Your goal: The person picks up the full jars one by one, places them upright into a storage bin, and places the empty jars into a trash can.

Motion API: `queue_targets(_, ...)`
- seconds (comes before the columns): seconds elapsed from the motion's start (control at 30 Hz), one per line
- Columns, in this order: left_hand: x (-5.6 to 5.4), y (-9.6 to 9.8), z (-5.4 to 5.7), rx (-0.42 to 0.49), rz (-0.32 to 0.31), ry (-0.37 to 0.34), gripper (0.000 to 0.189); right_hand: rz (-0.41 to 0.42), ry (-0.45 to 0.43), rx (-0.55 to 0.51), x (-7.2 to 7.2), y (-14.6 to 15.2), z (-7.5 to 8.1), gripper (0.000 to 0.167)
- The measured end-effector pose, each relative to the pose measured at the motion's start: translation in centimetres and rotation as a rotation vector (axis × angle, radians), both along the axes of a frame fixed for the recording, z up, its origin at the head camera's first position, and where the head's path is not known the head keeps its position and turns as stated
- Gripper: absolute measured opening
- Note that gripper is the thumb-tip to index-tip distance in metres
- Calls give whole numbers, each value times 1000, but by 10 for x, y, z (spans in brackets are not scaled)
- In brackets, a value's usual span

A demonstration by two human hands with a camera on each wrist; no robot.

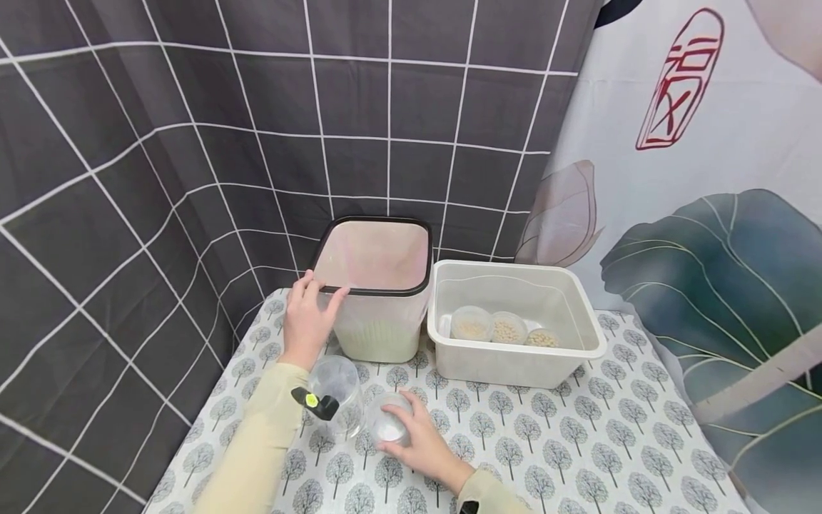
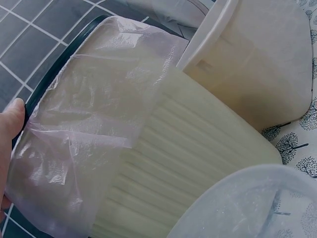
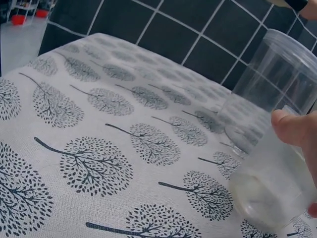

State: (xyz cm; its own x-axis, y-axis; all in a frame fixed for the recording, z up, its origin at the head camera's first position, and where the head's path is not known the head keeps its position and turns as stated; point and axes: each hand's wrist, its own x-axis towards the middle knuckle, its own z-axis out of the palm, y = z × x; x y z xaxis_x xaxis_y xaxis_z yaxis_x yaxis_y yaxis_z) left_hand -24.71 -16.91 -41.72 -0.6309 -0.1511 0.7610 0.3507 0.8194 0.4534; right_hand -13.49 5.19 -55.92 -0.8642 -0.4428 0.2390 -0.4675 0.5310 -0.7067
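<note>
Near the bin's left front corner, my left hand [image 1: 305, 318] holds the dark rim of a trash bin [image 1: 379, 335], its thumb by the front edge. A thin pinkish plastic bag [image 2: 99, 99] lines the bin and folds over its outside. Lower down, my right hand [image 1: 420, 435] grips a small translucent plastic cup [image 1: 388, 421], which also shows in the right wrist view, tilted, with the thumb on its side. Just left of that cup stands a larger clear plastic jar [image 1: 340, 400] with a rounded translucent top, below my left wrist.
Right of the bin sits a white plastic tub [image 1: 507, 364]. Inside are three clear containers [image 1: 507, 328] of pale beans or similar small pieces. A tree-patterned cloth [image 1: 501, 435] covers the table, and a dark checked curtain [image 1: 257, 128] hangs behind and to the left.
</note>
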Motion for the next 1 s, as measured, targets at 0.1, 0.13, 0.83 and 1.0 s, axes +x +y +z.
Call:
queue_targets(0.1,-1,-1,-1,7,5,2,45,-10,-11,1,0,1,3,59)
queue_targets(0.13,-1,-1,-1,7,5,2,45,-14,-10,0,0,1,4,59)
queue_targets(0.83,0,1,-1,3,8,-6,47,-50,436,-294,-25,9,56,58)
queue_targets(1.0,2,0,-1,-11,16,-1,46,-58,499,-355,-28,8,77,63)
